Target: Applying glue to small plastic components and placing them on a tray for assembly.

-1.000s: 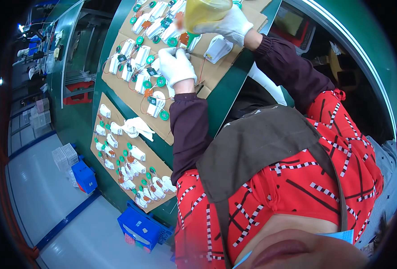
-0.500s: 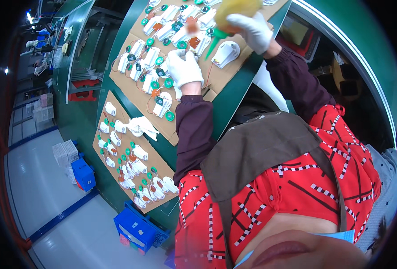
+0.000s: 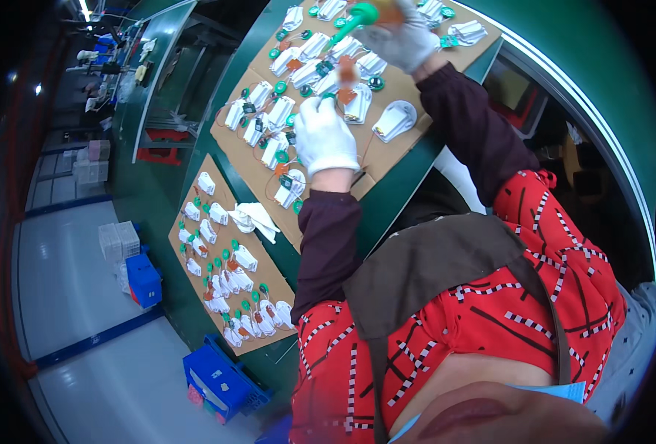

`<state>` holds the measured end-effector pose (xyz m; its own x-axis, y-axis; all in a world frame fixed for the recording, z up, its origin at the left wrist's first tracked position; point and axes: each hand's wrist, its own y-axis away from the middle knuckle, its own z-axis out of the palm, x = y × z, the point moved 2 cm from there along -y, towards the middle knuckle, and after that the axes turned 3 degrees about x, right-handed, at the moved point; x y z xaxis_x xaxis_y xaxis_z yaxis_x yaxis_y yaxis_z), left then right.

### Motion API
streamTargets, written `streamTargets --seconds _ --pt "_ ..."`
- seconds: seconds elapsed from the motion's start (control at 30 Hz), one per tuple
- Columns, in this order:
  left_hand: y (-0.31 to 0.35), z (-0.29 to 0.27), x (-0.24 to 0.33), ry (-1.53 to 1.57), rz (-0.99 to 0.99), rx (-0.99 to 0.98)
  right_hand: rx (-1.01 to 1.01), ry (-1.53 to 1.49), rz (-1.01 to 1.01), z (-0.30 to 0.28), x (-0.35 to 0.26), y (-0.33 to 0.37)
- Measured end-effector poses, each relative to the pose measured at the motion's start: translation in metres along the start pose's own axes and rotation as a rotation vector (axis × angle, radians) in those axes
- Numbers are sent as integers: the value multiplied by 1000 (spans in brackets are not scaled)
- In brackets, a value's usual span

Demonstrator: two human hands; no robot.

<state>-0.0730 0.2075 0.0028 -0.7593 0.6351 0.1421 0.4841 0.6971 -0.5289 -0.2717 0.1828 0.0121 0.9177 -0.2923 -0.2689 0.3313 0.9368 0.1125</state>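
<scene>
My right hand [image 3: 400, 41], in a white glove, grips a squeeze bottle [image 3: 389, 10] with an amber body and a long green nozzle [image 3: 355, 20]. The nozzle slants down to the left over the far rows of white plastic housings. My left hand [image 3: 324, 137], gloved too, is low over the cardboard sheet [image 3: 378, 164], fingers bent together at a housing; what lies between the fingertips is hidden. Close to its right are a white housing [image 3: 356, 106] with an orange-brown piece, and a larger rounded white housing [image 3: 394, 120]. Wires and green round discs are attached to many housings.
A second cardboard sheet [image 3: 263, 342] with several white housings lies at the near left on the green table. A white cloth [image 3: 254, 220] rests between the sheets. Blue bins [image 3: 223, 381] stand on the floor beyond the table's left edge.
My right hand has lifted the squeeze bottle farther away over the sheet. My left hand stays near the same housings, its fingers shifted slightly. The whole view has also shifted.
</scene>
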Motion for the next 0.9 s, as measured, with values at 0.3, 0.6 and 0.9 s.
streamTargets --seconds 0.3,0.6,0.9 --pt "-80 8 -47 164 156 -349 -312 -37 122 -16 35 -61" --pt "-76 78 -52 88 43 -408 -178 -84 185 -13 30 -41" --pt "-88 71 -44 -154 71 -482 -247 -50 150 -12 30 -47"
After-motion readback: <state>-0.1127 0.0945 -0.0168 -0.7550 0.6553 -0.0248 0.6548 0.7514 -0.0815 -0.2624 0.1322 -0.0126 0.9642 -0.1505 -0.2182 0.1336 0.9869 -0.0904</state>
